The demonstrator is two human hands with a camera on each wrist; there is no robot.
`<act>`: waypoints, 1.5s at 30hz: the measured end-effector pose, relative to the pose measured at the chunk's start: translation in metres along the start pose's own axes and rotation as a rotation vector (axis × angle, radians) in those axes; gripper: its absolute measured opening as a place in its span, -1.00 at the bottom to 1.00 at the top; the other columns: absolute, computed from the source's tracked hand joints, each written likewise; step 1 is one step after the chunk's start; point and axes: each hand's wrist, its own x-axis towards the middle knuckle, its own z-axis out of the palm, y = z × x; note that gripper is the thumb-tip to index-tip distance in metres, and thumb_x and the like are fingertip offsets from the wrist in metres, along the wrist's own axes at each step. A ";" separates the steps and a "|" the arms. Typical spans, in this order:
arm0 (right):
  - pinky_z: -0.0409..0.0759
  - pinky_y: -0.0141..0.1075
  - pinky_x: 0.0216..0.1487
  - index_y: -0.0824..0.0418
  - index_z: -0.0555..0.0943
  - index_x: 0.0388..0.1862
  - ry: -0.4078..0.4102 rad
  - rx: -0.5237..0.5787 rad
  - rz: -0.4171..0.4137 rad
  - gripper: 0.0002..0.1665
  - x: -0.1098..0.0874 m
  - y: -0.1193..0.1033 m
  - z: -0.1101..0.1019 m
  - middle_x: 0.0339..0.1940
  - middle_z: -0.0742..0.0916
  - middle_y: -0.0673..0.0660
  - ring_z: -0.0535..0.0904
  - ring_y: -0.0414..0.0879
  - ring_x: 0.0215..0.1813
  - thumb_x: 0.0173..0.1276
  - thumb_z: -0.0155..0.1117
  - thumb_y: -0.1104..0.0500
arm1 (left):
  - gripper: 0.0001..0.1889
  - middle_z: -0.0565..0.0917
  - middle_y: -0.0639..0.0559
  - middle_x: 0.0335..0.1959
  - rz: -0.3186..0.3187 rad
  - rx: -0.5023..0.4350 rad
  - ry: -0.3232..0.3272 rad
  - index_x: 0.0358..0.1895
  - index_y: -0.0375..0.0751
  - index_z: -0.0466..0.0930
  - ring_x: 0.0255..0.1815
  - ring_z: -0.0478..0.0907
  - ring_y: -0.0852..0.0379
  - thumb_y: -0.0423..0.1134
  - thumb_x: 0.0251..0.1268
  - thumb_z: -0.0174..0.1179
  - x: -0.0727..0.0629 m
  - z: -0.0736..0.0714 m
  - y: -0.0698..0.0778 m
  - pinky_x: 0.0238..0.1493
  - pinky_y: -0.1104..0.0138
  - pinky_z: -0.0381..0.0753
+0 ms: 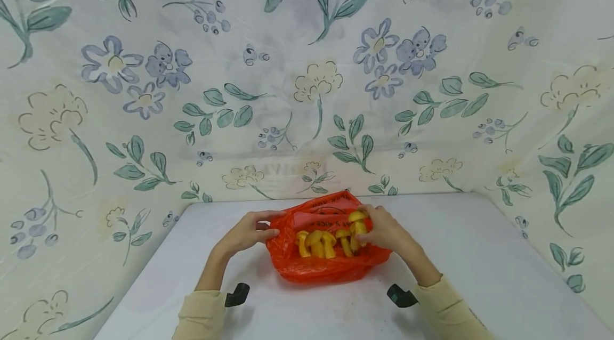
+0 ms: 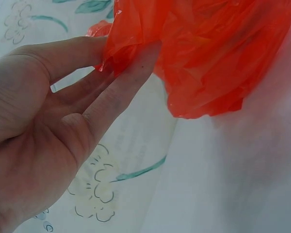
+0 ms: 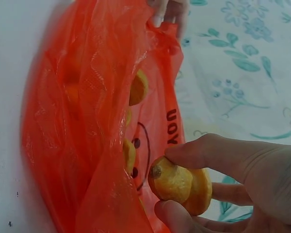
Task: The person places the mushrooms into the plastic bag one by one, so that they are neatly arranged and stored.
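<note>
A red plastic bag (image 1: 326, 272) with black printed letters lies on the white table, its mouth spread open. Inside stand several yellow mushrooms (image 1: 315, 247), partly hidden by the bag's front edge. My left hand (image 1: 245, 234) pinches the bag's left rim between thumb and fingers, with the thin plastic bunched there in the left wrist view. At the bag's right side, my right hand (image 1: 387, 233) grips a yellow mushroom (image 3: 177, 184) between thumb and fingers. The right wrist view shows that mushroom's stem end toward the camera, beside the bag's opening.
The white table (image 1: 326, 313) extends around the bag. Behind it hangs a cloth (image 1: 297, 169) printed with flowers and leaves. A dark device (image 1: 237, 295) sits by the left wrist, and another dark device (image 1: 402, 296) by the right wrist.
</note>
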 end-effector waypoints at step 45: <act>0.69 -0.09 -0.01 0.12 0.43 0.29 -0.028 0.006 -0.064 -0.24 0.002 -0.011 0.021 0.01 0.57 0.14 0.49 -0.02 0.01 0.10 0.53 0.17 | -0.51 0.58 -0.23 0.22 0.006 0.009 0.007 0.33 -0.13 0.47 -0.05 0.67 -0.01 -0.23 0.34 0.24 0.001 -0.001 0.000 -0.16 0.25 0.75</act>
